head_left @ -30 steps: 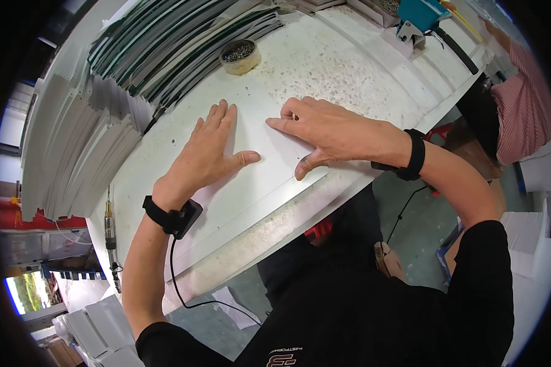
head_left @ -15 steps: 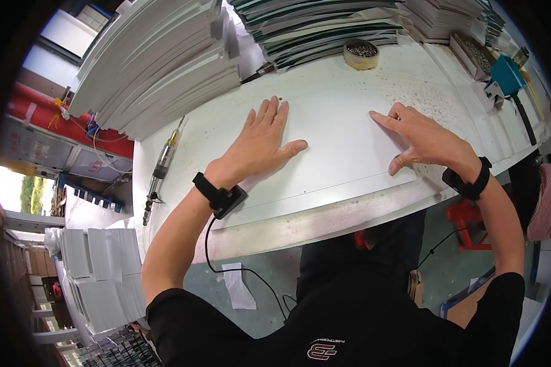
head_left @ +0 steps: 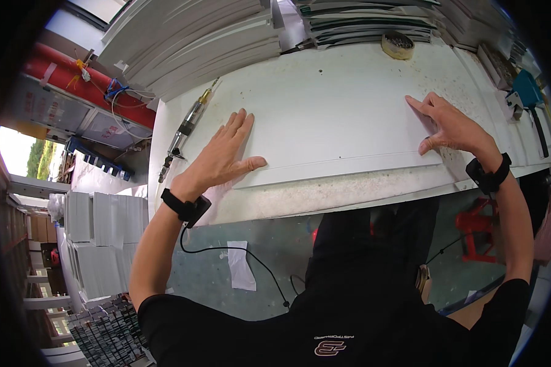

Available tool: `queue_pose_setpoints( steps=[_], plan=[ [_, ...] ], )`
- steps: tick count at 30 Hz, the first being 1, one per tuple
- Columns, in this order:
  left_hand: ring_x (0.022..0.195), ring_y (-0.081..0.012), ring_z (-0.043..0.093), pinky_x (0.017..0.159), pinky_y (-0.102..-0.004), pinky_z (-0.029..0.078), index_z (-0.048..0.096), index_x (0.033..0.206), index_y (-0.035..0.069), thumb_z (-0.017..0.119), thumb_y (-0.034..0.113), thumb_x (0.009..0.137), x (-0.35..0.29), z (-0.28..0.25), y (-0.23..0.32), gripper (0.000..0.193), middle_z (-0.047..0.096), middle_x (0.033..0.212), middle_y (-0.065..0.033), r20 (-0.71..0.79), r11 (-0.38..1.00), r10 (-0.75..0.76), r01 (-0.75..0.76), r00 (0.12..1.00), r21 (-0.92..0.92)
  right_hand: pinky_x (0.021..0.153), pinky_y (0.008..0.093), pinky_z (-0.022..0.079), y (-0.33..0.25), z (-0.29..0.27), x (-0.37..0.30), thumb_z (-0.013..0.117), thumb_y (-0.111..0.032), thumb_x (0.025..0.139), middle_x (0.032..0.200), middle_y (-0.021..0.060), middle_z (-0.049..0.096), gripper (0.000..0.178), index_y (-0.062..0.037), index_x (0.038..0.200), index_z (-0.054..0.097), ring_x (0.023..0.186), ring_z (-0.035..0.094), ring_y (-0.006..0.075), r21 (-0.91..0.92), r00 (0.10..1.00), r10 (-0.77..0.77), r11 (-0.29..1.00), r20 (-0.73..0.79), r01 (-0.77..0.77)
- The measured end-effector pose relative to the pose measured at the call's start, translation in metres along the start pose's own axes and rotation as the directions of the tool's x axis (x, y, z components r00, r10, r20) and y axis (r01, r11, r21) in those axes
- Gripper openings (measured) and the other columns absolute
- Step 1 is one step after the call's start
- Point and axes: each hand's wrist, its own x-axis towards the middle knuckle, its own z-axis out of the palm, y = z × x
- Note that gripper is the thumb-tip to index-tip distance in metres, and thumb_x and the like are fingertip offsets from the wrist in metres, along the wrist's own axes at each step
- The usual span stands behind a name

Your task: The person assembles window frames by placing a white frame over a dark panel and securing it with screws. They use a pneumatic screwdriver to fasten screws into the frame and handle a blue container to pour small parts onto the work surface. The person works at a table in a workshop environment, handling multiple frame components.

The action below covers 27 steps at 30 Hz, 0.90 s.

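A flat white panel (head_left: 337, 122) with small dark holes lies on the white worktable. At its left edge lies my left hand (head_left: 220, 153), palm down, fingers stretched out and thumb apart, resting on the panel's border. My right hand (head_left: 456, 128) is at the panel's right edge, with index finger and thumb spread along that edge and the other fingers curled. Neither hand has anything gripped. Left of my left hand, a slim power screwdriver (head_left: 187, 128) with a long bit lies on the table.
Tall stacks of white panels (head_left: 208, 55) rise at the back left, with more stacked sheets (head_left: 373, 27) behind. A round tub (head_left: 397, 54) of small metal pieces stands at the back right. Farther right are a box (head_left: 496, 64) and a teal tool (head_left: 526, 85) with a black handle.
My left hand has slid left and nearer, from the panel's surface to its left edge. My right hand stays by the right edge. The whole view has shifted.
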Motion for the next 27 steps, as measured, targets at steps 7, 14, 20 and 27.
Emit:
queue_pose_setpoints(
  steps=[7, 14, 20, 27],
  plan=[
    [0.160, -0.0421, 0.016, 0.129, -0.0452, 0.018, 0.026, 0.164, 0.002, 0.070, 0.054, 0.093, -0.013, -0.009, 0.024, 0.099, 0.018, 0.171, -0.0261, 0.034, 0.976, 0.016, -0.009, 0.999, -0.219, 0.095, 0.0385, 0.046, 0.028, -0.001, -0.012, 0.090, -0.059, 0.065, 0.117, 0.0163, 0.053, 0.118, -0.0101, 0.160, 0.042, 0.109, 0.055, 0.0320, -0.027, 0.995, -0.091, 0.996, -0.036, 0.090],
    [0.160, -0.0408, 0.015, 0.129, -0.0450, 0.019, 0.026, 0.163, -0.001, 0.080, 0.034, 0.087, -0.028, -0.020, 0.035, 0.100, 0.018, 0.171, -0.0291, 0.079, 0.968, -0.045, 0.063, 0.996, -0.243, 0.096, 0.0423, 0.050, 0.029, 0.002, -0.009, 0.088, -0.055, 0.075, 0.125, 0.0210, 0.058, 0.103, -0.0106, 0.158, 0.046, 0.116, 0.059, 0.0374, 0.036, 0.982, -0.139, 0.989, -0.130, 0.145],
    [0.153, -0.0464, 0.032, 0.125, -0.0456, 0.031, 0.034, 0.158, -0.005, 0.081, 0.033, 0.087, 0.009, -0.060, 0.094, 0.093, 0.033, 0.163, -0.0329, 0.205, 0.978, -0.188, 0.162, 0.961, 0.134, 0.089, 0.0369, 0.054, 0.090, -0.041, -0.111, 0.081, -0.042, 0.090, 0.110, 0.0120, 0.064, 0.058, -0.0073, 0.135, 0.067, 0.099, 0.067, 0.0258, 0.082, 0.727, 0.012, 0.995, -0.687, 0.061],
    [0.141, -0.0401, 0.053, 0.114, -0.0437, 0.045, 0.033, 0.157, -0.010, 0.080, 0.046, 0.089, 0.198, -0.082, 0.352, 0.100, 0.045, 0.157, -0.0314, 0.002, 0.808, 0.332, -0.283, 0.943, -0.518, 0.092, 0.0450, 0.055, 0.271, -0.115, -0.207, 0.082, -0.046, 0.083, 0.116, 0.0198, 0.067, 0.058, -0.0035, 0.120, 0.070, 0.110, 0.067, 0.0354, -0.110, 0.521, 0.330, 0.756, -0.787, -0.645]
  ],
)
